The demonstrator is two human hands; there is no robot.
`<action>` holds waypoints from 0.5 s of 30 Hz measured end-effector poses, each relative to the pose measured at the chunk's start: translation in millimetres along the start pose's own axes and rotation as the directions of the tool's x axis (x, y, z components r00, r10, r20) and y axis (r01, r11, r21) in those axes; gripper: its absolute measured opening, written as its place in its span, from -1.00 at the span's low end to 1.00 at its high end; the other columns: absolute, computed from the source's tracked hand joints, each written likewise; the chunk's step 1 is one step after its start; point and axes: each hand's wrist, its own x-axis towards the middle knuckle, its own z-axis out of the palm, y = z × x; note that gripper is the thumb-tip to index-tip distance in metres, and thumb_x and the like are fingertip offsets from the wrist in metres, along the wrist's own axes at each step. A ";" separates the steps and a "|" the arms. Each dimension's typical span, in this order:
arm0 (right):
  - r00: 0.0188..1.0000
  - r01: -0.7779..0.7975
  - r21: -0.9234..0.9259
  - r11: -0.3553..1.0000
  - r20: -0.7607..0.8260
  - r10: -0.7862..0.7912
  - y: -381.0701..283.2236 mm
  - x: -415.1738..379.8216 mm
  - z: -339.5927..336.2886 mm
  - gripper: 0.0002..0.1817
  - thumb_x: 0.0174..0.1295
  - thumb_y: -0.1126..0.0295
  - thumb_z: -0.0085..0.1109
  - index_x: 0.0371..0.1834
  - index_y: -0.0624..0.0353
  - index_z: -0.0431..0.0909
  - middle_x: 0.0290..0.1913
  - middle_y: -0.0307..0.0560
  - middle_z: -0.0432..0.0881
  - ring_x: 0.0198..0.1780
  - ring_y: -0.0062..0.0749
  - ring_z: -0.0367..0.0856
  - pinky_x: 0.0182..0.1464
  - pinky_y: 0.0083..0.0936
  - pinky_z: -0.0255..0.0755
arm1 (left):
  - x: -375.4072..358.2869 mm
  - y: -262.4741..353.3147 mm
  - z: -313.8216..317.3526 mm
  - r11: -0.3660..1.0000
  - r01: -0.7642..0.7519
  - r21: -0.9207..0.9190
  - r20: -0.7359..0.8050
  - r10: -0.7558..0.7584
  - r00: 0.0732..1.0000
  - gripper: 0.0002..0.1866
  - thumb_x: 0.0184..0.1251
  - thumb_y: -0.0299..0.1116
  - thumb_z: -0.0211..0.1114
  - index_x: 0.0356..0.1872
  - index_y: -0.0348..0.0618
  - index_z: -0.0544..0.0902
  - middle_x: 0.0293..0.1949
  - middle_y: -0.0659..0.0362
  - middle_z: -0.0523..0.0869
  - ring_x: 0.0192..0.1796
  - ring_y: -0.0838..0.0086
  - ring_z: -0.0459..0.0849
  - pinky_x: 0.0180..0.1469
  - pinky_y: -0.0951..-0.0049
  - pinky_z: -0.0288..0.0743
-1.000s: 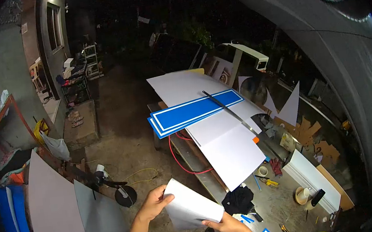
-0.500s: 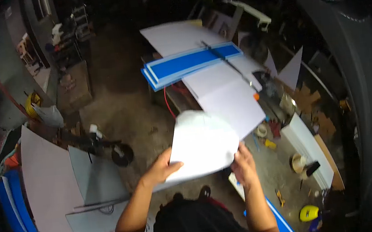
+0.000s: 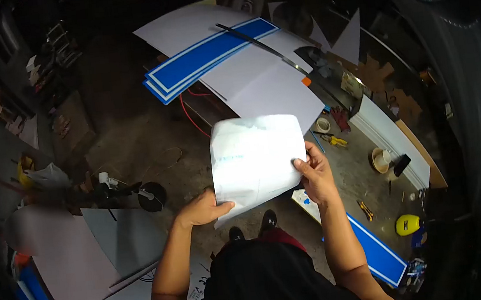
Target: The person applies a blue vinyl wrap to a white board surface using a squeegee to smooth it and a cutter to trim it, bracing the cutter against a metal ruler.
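A white sheet of paper [image 3: 258, 163], brightly lit with faint print, is held up in front of my body. Its lower left edge is pinched by my left hand [image 3: 204, 208], thumb lying on top. On the other side, my right hand [image 3: 315, 174] grips the right edge, thumb on the face and fingers behind. Beyond the paper, a large white panel [image 3: 272, 91] lies on a work surface. Across it rest blue boards with white borders [image 3: 207, 57], and a dark long strip with a metallic end [image 3: 259, 45] lies over them.
Stacked white panels [image 3: 389, 140] stand on the floor at right, near a tape roll [image 3: 323, 125], yellow-handled pliers [image 3: 336, 140] and a yellow container [image 3: 408, 225]. Another blue board [image 3: 378, 252] lies at lower right. Large pale panels [image 3: 72, 273] occupy the left side.
The paper now appears more upright, its face and faint print clearer. My right hand has moved up along its edge. The view has shifted, and the worktable appears farther up and left.
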 end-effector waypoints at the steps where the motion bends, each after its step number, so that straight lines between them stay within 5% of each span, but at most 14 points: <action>1: 1.000 -0.011 0.003 1.000 -0.023 0.011 -1.0 -1.8 -2.4 -0.44 0.31 0.42 0.41 0.35 0.23 0.43 0.07 -0.09 0.74 0.05 -0.45 0.69 0.15 -0.45 0.53 | 5.0 1.9 0.6 1.000 0.014 -0.008 0.020 -0.014 1.000 -0.63 0.33 -0.39 0.36 0.10 -0.39 0.68 -0.05 0.05 0.80 0.00 0.47 0.68 0.11 0.36 0.55; 5: 0.995 0.056 -0.004 0.998 -0.085 -0.056 -15.3 -8.2 -11.4 -0.53 0.30 0.43 0.42 0.25 0.25 0.53 0.08 -0.09 0.73 0.09 -0.44 0.68 0.19 -0.42 0.53 | 32.2 -9.5 9.2 0.987 0.119 -0.109 0.189 -0.097 0.977 -0.55 0.36 -0.31 0.43 0.16 -0.40 0.65 0.06 0.04 0.78 0.09 0.43 0.67 0.17 0.36 0.53; 7: 0.985 0.161 0.004 0.987 -0.065 -0.160 -30.8 -7.4 -18.4 -0.51 0.28 0.43 0.43 0.26 0.25 0.53 0.09 -0.09 0.73 0.11 -0.44 0.67 0.19 -0.43 0.53 | 42.6 -18.4 27.6 0.975 0.009 -0.224 0.182 0.033 0.983 -0.56 0.35 -0.31 0.44 0.14 -0.39 0.67 0.03 0.03 0.80 0.06 0.41 0.70 0.14 0.38 0.54; 8: 0.981 0.175 0.004 0.985 -0.090 -0.174 -36.9 -5.7 -24.3 -0.51 0.28 0.43 0.43 0.26 0.25 0.53 0.09 -0.09 0.73 0.11 -0.44 0.67 0.19 -0.43 0.53 | 45.0 -20.8 36.2 0.994 0.006 -0.109 0.189 0.015 0.982 -0.59 0.38 -0.32 0.41 0.14 -0.40 0.66 0.03 0.01 0.80 0.01 0.38 0.73 0.10 0.36 0.57; 9: 0.970 0.207 -0.097 0.974 -0.106 -0.217 -42.8 -4.5 -30.8 -0.48 0.27 0.43 0.44 0.29 0.24 0.51 0.09 -0.10 0.73 0.10 -0.44 0.67 0.18 -0.44 0.52 | 48.6 -26.4 46.2 0.995 0.001 -0.101 0.217 0.021 0.976 -0.59 0.38 -0.32 0.41 0.14 -0.40 0.66 0.03 0.01 0.80 0.01 0.38 0.73 0.10 0.36 0.57; 11: 0.961 0.155 -0.339 0.928 -0.166 -0.221 -59.7 -4.9 -40.9 -0.36 0.25 0.39 0.45 0.38 0.26 0.41 0.19 0.00 0.67 0.15 -0.34 0.64 0.23 -0.41 0.48 | 54.9 -39.2 69.4 0.999 -0.002 -0.050 0.037 0.004 0.999 -0.57 0.39 -0.30 0.40 0.14 -0.41 0.64 0.06 -0.04 0.78 0.01 0.39 0.72 0.08 0.32 0.57; 13: 0.727 0.209 -0.880 0.427 -0.152 -0.669 -64.6 -6.1 -49.4 -0.30 0.24 0.38 0.45 0.42 0.29 0.35 0.27 0.10 0.58 0.20 -0.22 0.58 0.27 -0.33 0.43 | 59.9 -31.2 92.1 0.998 0.008 0.065 -0.036 -0.005 0.999 -0.59 0.44 -0.32 0.33 0.16 -0.41 0.60 0.00 -0.14 0.76 -0.05 0.22 0.75 0.05 0.25 0.58; 15: 0.662 0.090 -0.924 0.371 -0.222 -0.715 -74.1 -30.8 -50.1 -0.23 0.21 0.38 0.47 0.47 0.26 0.31 0.27 0.12 0.52 0.15 -0.13 0.54 0.23 -0.22 0.47 | 64.8 -11.9 120.4 0.983 0.032 0.180 -0.325 0.029 0.945 -0.57 0.51 -0.42 0.22 0.29 -0.43 0.49 0.09 -0.11 0.73 0.12 0.28 0.69 0.15 0.23 0.54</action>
